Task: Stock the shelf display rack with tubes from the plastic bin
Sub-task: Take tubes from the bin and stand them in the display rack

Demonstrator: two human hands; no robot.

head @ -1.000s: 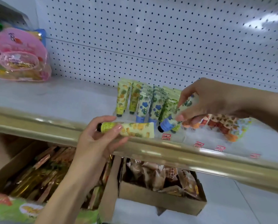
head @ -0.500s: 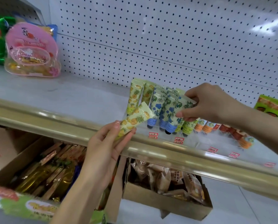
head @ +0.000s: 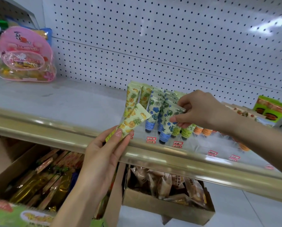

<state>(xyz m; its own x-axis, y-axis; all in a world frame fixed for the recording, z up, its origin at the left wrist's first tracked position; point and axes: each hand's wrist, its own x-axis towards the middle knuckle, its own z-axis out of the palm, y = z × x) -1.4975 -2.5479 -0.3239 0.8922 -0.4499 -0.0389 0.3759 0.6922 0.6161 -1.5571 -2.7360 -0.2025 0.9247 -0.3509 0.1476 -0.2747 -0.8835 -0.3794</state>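
Showing left hand [head: 104, 154] bare to forearm | showing right hand [head: 201, 112] bare likewise | wearing nails short, rounded

Left hand [head: 104, 154] tips its pineapple tube [head: 133, 122] from level to crimp-up — right hand [head: 201, 112] stands its blue-flower tube [head: 167, 123] upright.

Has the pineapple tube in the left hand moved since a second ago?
Yes. The pineapple tube swung from flat along the gold rail to tilted toward the rack.

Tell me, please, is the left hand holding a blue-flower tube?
No, the left hand pinches a pineapple-print tube; the right hand grips the blue-flower tube.
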